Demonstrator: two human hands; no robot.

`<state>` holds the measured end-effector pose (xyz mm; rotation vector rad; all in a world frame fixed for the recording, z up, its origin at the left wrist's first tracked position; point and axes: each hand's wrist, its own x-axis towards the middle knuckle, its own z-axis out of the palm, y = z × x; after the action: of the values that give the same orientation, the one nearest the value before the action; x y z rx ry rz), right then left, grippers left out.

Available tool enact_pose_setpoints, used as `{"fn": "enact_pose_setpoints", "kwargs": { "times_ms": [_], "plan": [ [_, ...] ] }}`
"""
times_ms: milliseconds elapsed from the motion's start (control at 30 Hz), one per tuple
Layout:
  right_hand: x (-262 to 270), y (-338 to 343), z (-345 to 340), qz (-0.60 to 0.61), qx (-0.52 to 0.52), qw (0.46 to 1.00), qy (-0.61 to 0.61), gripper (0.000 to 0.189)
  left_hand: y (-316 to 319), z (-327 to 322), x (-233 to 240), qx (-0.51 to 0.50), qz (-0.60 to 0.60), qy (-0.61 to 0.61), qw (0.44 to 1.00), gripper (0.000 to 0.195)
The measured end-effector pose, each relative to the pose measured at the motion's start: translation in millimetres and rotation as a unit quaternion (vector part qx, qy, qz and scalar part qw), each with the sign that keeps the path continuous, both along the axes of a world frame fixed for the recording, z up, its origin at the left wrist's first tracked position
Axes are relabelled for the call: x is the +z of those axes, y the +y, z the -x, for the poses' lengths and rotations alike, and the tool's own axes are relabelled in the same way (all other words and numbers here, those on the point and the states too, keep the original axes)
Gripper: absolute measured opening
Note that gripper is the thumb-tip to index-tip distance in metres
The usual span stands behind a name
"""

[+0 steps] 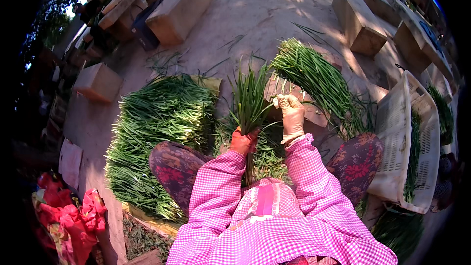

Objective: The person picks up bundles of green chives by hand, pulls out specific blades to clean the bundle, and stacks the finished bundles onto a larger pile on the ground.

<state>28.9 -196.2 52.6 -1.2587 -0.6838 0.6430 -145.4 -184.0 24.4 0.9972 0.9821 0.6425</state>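
My left hand (244, 141), in an orange-red glove, grips a bunch of long green leaves (248, 99), likely garlic chives. The leafy ends fan upward from the fist and the stalks hang below it. My right hand (290, 116) wears a pale glove and is raised just right of the bunch. Its fingers are curled together; a thin leaf runs close to the fingertips, but whether they pinch it cannot be seen. Beyond that hand, a cut bundle of the same greens (312, 77) rests partly on bricks (285, 92). Loose trimmings (270, 158) cover the ground between my knees.
A large stack of greens (162, 132) lies on yellow sheeting at my left. To the right, a white plastic crate (393, 136) is tilted and holds more greens. Concrete blocks (180, 11) stand farther off. Red plastic bags (73, 221) lie at lower left.
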Motion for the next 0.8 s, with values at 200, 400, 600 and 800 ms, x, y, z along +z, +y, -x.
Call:
{"fn": "enact_pose_setpoints", "kwargs": {
  "times_ms": [200,400,600,800],
  "plan": [
    [53.4,-7.0,10.1,-0.066,-0.03,0.944,-0.323,0.024,16.5,1.5,-55.4,0.109,-0.21,0.082,0.968,0.014],
    [56.1,-6.3,34.1,-0.069,0.016,0.849,-0.524,0.032,5.6,-7.7,-63.8,0.139,-0.183,-0.046,0.972,0.038],
    [40.2,-7.9,35.2,-0.036,0.039,0.897,-0.438,0.012,2.9,-12.7,-63.0,0.122,-0.219,-0.039,0.967,0.039],
    [46.3,-13.9,15.3,-0.052,0.132,0.981,0.13,0.004,10.9,-13.0,-17.8,0.156,-0.214,0.22,0.939,0.029]
  ]
}}
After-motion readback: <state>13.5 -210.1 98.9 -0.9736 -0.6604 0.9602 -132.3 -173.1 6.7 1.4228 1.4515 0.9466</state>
